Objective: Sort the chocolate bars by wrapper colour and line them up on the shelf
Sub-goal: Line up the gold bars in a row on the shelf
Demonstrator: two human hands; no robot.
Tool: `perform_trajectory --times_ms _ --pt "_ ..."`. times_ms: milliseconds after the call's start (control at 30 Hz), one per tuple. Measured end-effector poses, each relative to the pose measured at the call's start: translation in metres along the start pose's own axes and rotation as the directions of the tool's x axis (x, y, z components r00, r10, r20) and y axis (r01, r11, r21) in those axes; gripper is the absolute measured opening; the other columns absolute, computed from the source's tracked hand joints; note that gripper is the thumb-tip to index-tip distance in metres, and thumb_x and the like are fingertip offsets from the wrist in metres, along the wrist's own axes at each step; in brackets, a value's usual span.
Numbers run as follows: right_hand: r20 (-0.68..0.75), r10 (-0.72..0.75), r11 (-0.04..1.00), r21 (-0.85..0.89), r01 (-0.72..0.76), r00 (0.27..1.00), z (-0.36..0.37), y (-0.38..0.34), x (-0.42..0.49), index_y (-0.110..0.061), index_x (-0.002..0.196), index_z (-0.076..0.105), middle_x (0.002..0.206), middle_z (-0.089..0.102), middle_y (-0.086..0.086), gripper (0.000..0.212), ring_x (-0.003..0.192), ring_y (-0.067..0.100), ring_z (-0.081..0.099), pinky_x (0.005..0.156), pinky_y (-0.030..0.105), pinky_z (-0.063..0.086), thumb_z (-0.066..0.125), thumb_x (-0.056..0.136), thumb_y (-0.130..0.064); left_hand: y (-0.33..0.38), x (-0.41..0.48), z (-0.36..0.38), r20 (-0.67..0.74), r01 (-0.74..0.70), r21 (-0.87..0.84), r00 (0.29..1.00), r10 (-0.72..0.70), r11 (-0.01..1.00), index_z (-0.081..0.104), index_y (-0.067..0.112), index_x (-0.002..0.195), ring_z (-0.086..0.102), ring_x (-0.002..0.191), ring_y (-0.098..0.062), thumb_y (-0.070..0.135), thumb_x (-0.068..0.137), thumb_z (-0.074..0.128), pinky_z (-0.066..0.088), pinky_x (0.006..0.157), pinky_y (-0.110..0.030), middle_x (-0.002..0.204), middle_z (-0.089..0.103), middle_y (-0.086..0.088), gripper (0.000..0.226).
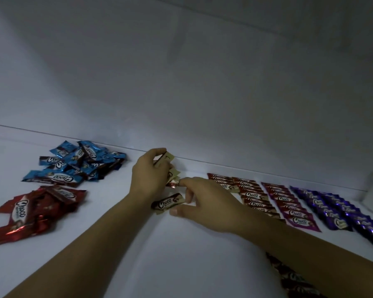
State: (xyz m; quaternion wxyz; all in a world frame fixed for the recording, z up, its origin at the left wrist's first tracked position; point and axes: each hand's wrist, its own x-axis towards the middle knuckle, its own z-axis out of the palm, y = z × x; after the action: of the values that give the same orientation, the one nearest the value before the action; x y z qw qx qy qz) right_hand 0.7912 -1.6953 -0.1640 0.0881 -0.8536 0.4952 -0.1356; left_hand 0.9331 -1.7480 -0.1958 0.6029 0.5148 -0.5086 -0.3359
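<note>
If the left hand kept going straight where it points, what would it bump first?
Probably the white back wall. The left hand points toward it, and the cream bars it grips would likely touch first. Depth is unclear.

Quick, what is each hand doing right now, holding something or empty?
Left hand: grips several cream bars.
Right hand: pinches the end of one cream bar lying on the shelf.
</note>
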Motion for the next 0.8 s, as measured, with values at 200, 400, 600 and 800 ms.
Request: perform_trajectory --times_ms 200,400,600,800 --pt "0.028 -0.032 0.996 -0.081 0.034 0.999 -0.004 -0.004 0.005 -0.025 0.104 0.065 0.102 0.047 -0.004 0.027 0.093 0.014 0.049 0.073 0.028 0.038 0.061 0.087 -0.046 0.005 0.000 -0.001 0.008 0.069 -0.106 0.998 -0.069 0.992 0.056 0.024 0.120 0.062 0.063 -0.014 0.020 0.096 0.053 0.042 0.049 -0.020 0.082 0.066 -0.003 0.024" --pt "0.006 -0.013 1.000 -0.027 0.013 1.000 -0.015 0.011 -0.010 -0.022 0.096 0.059 0.075 0.056 -0.015 0.017 0.069 0.001 0.052 0.063 0.023 0.041 0.065 0.087 -0.036 0.010 0.002 -0.003 0.011 0.187 -0.155 0.982 -0.188 0.970 0.058 0.022 0.115 0.055 0.036 -0.009 0.021 0.098 0.048 0.033 0.033 -0.015 0.085 0.066 -0.008 0.020" --pt "0.069 -0.042 0.998 -0.048 0.045 0.997 -0.018 0.016 -0.018 -0.019 0.101 0.073 0.087 0.066 -0.007 0.025 0.079 0.010 0.058 0.071 0.029 0.046 0.063 0.088 -0.037 0.019 -0.012 0.004 0.065 0.214 -0.152 0.976 -0.207 0.965 0.061 0.023 0.115 0.055 0.047 -0.011 0.023 0.098 0.049 0.038 0.036 -0.017 0.092 0.069 -0.009 0.021" --pt "-0.070 0.054 0.995 -0.080 -0.059 0.996 -0.022 0.027 -0.022 -0.027 0.087 0.074 0.074 0.052 -0.020 0.012 0.077 0.005 0.051 0.081 0.031 0.039 0.073 0.078 -0.035 0.031 -0.041 0.023 0.231 0.312 -0.290 0.940 -0.250 0.905 0.064 0.019 0.104 0.062 0.045 -0.004 0.018 0.096 0.053 0.046 0.041 -0.017 0.081 0.069 -0.005 0.014"
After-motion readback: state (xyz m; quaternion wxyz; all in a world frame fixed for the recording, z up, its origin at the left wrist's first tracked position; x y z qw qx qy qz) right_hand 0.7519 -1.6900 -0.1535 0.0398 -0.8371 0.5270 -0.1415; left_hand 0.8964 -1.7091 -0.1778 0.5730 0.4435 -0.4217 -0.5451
